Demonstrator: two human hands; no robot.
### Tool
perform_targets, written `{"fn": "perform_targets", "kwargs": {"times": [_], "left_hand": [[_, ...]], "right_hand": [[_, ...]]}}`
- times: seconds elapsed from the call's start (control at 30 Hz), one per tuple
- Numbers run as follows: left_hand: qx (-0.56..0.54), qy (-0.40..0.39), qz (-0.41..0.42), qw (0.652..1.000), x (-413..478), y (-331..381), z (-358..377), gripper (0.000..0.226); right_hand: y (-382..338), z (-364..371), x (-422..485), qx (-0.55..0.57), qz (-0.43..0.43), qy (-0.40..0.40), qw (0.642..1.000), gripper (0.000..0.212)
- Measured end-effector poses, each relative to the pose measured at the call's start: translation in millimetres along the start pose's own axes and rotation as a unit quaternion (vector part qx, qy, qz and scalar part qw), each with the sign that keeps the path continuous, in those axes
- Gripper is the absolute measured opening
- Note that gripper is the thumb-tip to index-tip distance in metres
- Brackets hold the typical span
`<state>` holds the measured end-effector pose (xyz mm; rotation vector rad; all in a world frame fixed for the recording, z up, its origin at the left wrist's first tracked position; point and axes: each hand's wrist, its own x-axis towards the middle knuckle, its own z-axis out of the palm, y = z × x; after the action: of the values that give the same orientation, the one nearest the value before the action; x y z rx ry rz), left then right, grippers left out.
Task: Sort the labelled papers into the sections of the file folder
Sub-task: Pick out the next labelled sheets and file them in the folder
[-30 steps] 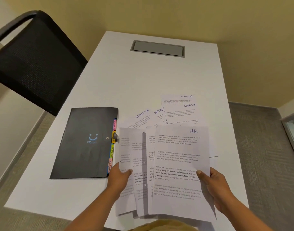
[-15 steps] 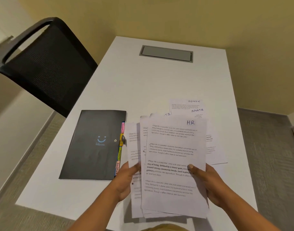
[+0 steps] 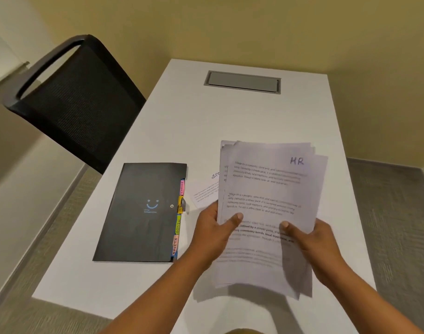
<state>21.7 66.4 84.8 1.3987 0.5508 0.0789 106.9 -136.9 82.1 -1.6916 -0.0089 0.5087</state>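
Head view: the left hand point(image 3: 213, 235) and right hand point(image 3: 314, 247) each grip the paper stack point(image 3: 266, 189), HR sheet uppermost, fingers curled beneath; the closed file folder point(image 3: 143, 213) lies on the counter point(image 3: 206, 121).

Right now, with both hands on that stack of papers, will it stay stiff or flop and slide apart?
Probably floppy: the stack of papers is loose thin sheets, gripped only at its sides by the left hand and right hand. Likely to slide apart: the top corners are already fanned unevenly, with no clip visible.
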Motion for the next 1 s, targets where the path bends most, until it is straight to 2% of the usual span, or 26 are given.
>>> {"fn": "perform_targets", "kwargs": {"times": [0.07, 0.13, 0.3, 0.43, 0.53, 0.67, 0.83, 0.93, 1.0], "left_hand": [[0.011, 0.049, 0.065, 0.997, 3, 7, 5, 0.017], [0.001, 0.073, 0.118, 0.99, 3, 17, 11, 0.014], [-0.003, 0.077, 0.206, 0.976, -4, 26, 24, 0.027], [0.03, 0.074, 0.218, 0.973, -3, 12, 20, 0.039], [0.025, 0.067, 0.177, 0.982, -4, 1, 16, 0.031], [0.035, 0.078, 0.154, 0.984, -5, -2, 14, 0.021], [0.039, 0.091, 0.187, 0.977, -8, 3, 12, 0.017], [0.049, 0.097, 0.184, 0.977, -11, 2, 12, 0.023], [0.063, 0.109, 0.163, 0.979, -11, -1, 13, 0.018]], "right_hand": [[-7, 0, -1, 0.005, -0.036, 0.032, 0.999, 0.018], [-15, 1, -3, 0.017, -0.077, 0.04, 0.996, 0.022], [-29, 6, -7, 0.022, -0.162, 0.048, 0.985, 0.037], [-24, 12, -11, 0.012, -0.178, 0.02, 0.984, 0.049], [-13, 10, -13, 0.032, -0.15, 0.003, 0.988, 0.028], [-3, 9, -11, 0.033, -0.12, 0.006, 0.992, 0.022], [-7, 4, -12, 0.006, -0.137, 0.029, 0.99, 0.038], [-10, 4, -15, -0.009, -0.153, 0.001, 0.988, 0.035], [-6, 8, -13, -0.037, -0.144, -0.018, 0.989, 0.037]]}}
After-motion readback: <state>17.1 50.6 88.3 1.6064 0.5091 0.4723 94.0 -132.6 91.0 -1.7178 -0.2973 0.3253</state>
